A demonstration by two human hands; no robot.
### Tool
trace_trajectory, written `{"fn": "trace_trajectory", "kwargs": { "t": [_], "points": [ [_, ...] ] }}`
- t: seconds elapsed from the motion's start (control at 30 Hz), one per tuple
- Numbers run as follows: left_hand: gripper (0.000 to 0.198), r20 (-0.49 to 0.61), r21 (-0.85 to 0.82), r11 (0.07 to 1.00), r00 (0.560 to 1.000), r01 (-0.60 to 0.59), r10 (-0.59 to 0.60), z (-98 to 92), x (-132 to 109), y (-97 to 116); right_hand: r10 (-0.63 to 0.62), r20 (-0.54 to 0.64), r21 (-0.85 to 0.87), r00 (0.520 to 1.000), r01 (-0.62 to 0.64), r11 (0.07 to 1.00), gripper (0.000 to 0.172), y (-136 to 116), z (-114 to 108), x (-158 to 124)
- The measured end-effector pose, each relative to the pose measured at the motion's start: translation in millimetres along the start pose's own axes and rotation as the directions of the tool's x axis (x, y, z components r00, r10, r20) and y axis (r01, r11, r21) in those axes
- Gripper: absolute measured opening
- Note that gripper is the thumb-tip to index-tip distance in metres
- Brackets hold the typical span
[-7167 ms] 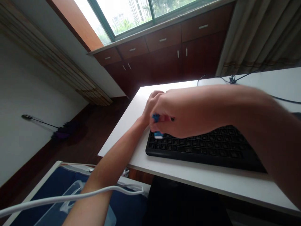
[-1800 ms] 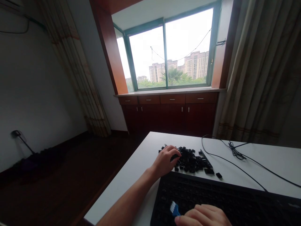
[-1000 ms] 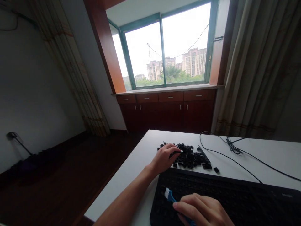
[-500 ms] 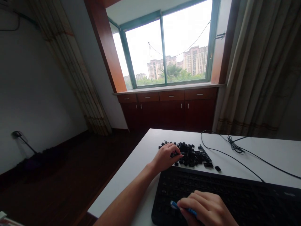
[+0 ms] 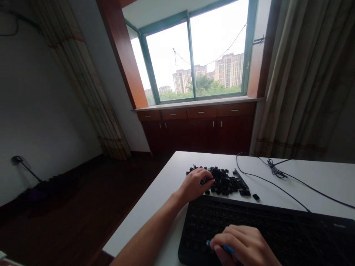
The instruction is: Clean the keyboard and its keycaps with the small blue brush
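Right grip (image 5: 242, 244) around blue brush (image 5: 228, 249), over keyboard (image 5: 266, 218)

Matt black plastic keyboard (image 5: 266, 218), smooth white table (image 5: 155, 195), cloth curtain (image 5: 294, 92)

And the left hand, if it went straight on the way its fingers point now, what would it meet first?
Most likely the heap of black keycaps, right by the fingers of the left hand; whether they touch is unclear from this view.
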State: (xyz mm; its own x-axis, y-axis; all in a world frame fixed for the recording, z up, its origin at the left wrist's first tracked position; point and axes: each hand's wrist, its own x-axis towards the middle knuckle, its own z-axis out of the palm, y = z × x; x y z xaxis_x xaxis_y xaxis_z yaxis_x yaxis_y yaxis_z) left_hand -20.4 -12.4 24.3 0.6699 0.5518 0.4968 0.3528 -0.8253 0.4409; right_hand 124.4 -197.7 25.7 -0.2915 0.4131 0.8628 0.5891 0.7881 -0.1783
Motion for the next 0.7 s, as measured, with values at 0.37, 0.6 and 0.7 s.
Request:
{"fn": "trace_trajectory", "kwargs": {
  "t": [0.37,0.6,0.7],
  "points": [
    [0.016,0.0,-0.004,1.0,1.0,-0.011,0.011,-0.8,-0.6,1.0,-0.093,0.104,0.006,0.99,0.093,0.996,0.024,0.1,-12.6,8.8],
    [0.017,-0.001,-0.01,1.0,1.0,-0.007,0.007,0.8,-0.2,-0.4,-0.082,0.115,0.048,0.99,0.077,0.996,0.021,-1.8,-12.8,5.8],
    [0.017,-0.008,-0.007,1.0,1.0,-0.012,0.012,2.1,0.2,-2.3,-0.085,0.099,-0.006,0.991,0.086,0.996,0.023,-2.4,-10.7,7.1]
  ]
}}
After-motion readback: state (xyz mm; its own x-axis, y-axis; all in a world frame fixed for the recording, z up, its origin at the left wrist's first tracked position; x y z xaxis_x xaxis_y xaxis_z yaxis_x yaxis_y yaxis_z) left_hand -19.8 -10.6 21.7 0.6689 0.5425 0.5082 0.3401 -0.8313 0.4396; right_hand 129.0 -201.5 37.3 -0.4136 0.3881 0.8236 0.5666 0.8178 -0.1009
